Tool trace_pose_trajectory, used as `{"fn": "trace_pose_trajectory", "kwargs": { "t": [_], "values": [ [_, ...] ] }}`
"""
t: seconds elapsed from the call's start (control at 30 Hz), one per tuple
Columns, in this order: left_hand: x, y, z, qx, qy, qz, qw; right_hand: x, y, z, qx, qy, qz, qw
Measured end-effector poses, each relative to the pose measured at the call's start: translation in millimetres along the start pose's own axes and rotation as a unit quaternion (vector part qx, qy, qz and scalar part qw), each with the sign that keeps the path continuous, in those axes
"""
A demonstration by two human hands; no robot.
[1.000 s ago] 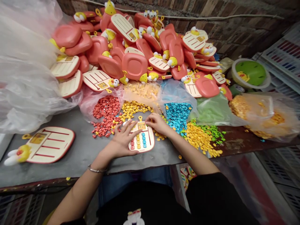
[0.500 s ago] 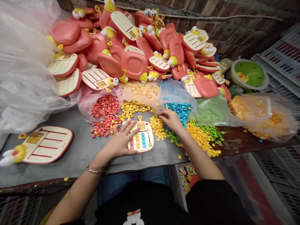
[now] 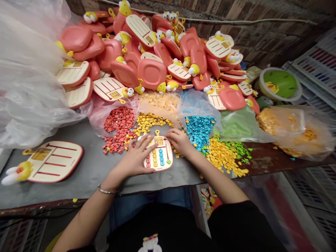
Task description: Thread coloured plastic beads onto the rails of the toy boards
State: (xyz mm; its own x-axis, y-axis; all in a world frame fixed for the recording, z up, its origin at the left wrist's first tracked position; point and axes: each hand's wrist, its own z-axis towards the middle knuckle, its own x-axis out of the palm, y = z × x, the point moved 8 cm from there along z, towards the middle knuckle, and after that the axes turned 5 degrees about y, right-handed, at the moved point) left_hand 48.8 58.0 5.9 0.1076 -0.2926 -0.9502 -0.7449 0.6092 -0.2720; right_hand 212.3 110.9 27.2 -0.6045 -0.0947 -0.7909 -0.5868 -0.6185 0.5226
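Observation:
A cream-and-red toy board (image 3: 166, 162) lies on the grey table with rows of small red, yellow and blue pieces in its slots and one green piece at the lower right. My left hand (image 3: 135, 155) holds it from the left, its fingers spread across the upper part and its thumb along the lower edge. At the board's upper right edge is my right hand (image 3: 181, 142). Its thumb and fingers are pinched together over the right-hand slot, and whatever lies between them is hidden. Loose yellow pieces partly show beneath that hand.
Heaps of red (image 3: 119, 124), blue (image 3: 200, 127), yellow (image 3: 223, 155) and green pieces (image 3: 240, 150) spill from plastic bags. Another toy board (image 3: 56, 161) lies at left. Many more boards are piled behind (image 3: 151, 73). A tub (image 3: 279, 84) and crates stand right.
My right hand has moved left and slightly down from the loose pieces to the board's upper right edge. My left hand stays on the board.

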Motion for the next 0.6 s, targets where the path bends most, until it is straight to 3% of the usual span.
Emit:
{"fn": "trace_pose_trajectory", "kwargs": {
  "t": [0.13, 0.23, 0.33, 0.47, 0.6],
  "values": [
    [-1.7, -1, 0, -0.001, -0.007, -0.002, 1.0, 19, 12, 1, -0.007, 0.002, -0.04, 0.999],
    [-1.0, -1, 0, -0.002, -0.005, 0.004, 1.0, 15, 17, -5, -0.008, 0.008, -0.052, 0.999],
    [0.8, 0, 0, -0.001, -0.002, 0.008, 1.0, 3, 16, -11, -0.012, 0.052, -0.014, 0.998],
    [2.0, 1, 0, 0.002, -0.004, 0.008, 1.0, -19, -20, -3, 0.129, 0.041, -0.096, 0.986],
    [1.8, 1, 0, 0.002, -0.004, 0.009, 1.0, -10, -47, 12, 0.234, 0.115, -0.253, 0.932]
  ]
}}
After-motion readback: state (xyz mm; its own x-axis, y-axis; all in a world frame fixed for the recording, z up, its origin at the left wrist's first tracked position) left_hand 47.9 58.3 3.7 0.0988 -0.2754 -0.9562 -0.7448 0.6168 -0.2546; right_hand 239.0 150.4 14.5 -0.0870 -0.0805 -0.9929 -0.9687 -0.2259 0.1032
